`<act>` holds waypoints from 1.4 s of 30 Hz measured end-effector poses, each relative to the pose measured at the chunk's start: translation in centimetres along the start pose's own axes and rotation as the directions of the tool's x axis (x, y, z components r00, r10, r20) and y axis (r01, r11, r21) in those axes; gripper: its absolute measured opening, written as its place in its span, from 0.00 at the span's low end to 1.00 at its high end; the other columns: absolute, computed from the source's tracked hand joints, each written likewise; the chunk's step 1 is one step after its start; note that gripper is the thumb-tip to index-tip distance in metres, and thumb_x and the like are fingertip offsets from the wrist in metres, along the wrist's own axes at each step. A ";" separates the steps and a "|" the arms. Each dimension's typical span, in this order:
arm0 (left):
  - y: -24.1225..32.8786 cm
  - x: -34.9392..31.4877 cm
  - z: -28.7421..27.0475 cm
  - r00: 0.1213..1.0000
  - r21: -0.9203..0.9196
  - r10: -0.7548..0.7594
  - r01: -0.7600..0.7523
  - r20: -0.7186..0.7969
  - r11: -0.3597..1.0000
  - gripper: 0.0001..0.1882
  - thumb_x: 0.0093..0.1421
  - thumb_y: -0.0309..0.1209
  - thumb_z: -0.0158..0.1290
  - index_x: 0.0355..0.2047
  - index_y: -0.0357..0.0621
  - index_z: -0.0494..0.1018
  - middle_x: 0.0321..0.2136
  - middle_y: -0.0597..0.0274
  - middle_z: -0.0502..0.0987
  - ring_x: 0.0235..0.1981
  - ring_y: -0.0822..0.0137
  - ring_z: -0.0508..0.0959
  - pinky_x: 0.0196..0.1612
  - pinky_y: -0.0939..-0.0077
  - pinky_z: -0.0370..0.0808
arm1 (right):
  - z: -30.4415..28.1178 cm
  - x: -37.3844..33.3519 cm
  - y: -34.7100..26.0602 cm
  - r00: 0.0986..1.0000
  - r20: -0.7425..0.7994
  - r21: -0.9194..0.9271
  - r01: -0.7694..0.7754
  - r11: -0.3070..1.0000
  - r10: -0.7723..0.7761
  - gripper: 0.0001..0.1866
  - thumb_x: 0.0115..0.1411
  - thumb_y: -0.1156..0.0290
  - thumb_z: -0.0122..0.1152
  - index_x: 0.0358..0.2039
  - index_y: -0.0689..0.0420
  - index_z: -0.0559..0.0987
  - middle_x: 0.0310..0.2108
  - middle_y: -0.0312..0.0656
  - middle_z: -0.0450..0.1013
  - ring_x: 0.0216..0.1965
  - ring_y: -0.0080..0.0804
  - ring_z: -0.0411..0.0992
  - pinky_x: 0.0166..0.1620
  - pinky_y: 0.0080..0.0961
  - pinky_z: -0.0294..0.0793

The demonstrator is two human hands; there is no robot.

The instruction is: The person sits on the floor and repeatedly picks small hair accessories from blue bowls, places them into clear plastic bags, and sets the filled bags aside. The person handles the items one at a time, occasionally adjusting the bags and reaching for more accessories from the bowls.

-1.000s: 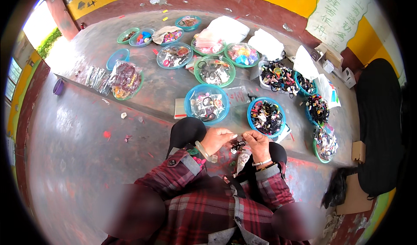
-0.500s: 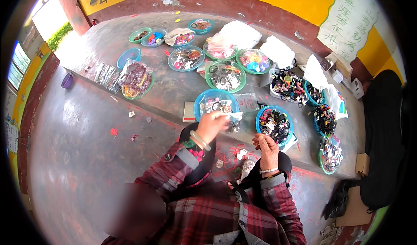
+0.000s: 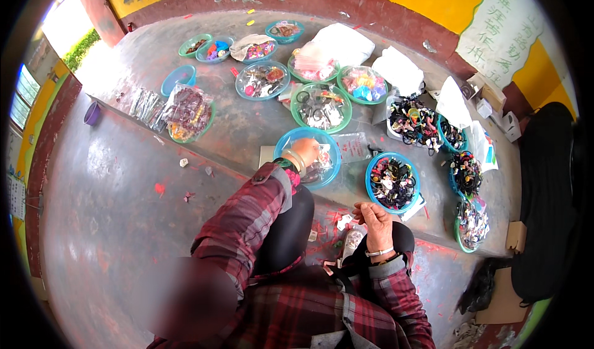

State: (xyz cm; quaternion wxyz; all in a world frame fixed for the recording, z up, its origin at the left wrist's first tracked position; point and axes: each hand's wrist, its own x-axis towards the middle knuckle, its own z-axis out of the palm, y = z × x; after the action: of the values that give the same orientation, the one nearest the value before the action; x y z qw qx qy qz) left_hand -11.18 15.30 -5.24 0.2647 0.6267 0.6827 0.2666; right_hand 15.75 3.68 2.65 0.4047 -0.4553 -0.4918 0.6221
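The left hand [image 3: 305, 151] reaches into the shallow round blue plastic basin [image 3: 286, 143] of small packeted trinkets on the raised concrete ledge, its grip hidden, while the right hand [image 3: 374, 220] hovers half-curled, seemingly empty; such packets look light, slippery, best pinched by an edge

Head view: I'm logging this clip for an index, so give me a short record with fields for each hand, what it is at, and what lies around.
left hand: reaching into the blue basin, fingers down among small items
right hand: raised over the lap, fingers curled; contents cannot be told
nearest other: blue basin of dark items
surroundings: many green and blue basins on a concrete ledge
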 end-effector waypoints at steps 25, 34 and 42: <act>-28.7 -9.5 8.4 0.372 -0.786 -0.927 0.557 -0.053 0.269 0.14 0.48 0.32 0.59 0.30 0.33 0.72 0.23 0.56 0.73 0.21 0.64 0.71 0.21 0.70 0.67 | 1.8 0.9 0.9 0.982 0.134 -0.136 -0.115 0.984 0.133 0.10 0.58 0.69 0.52 0.30 0.63 0.78 0.23 0.36 0.74 0.24 0.17 0.69 0.27 0.13 0.65; -21.9 -6.0 6.0 0.371 -0.981 -0.915 0.163 0.159 -0.104 0.06 0.50 0.27 0.56 0.27 0.38 0.72 0.19 0.61 0.70 0.20 0.68 0.70 0.22 0.74 0.66 | 1.7 1.3 2.0 0.980 0.106 -0.103 -0.158 0.982 0.169 0.12 0.58 0.67 0.53 0.30 0.64 0.77 0.22 0.38 0.74 0.22 0.20 0.70 0.27 0.14 0.65; -23.4 -6.9 4.5 0.812 -0.320 -0.578 0.528 -0.079 0.786 0.03 0.49 0.24 0.52 0.24 0.37 0.72 0.21 0.61 0.73 0.21 0.68 0.72 0.22 0.75 0.69 | 1.7 1.3 1.9 0.977 0.102 -0.154 -0.168 0.974 0.185 0.11 0.58 0.68 0.53 0.29 0.64 0.77 0.23 0.38 0.74 0.22 0.20 0.69 0.27 0.14 0.65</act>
State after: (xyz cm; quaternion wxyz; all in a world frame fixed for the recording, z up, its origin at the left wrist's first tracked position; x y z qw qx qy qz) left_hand -24.28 6.85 -24.54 0.3577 0.3282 0.8116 0.3251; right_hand 13.70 4.11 0.73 0.2845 -0.4888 -0.5157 0.6436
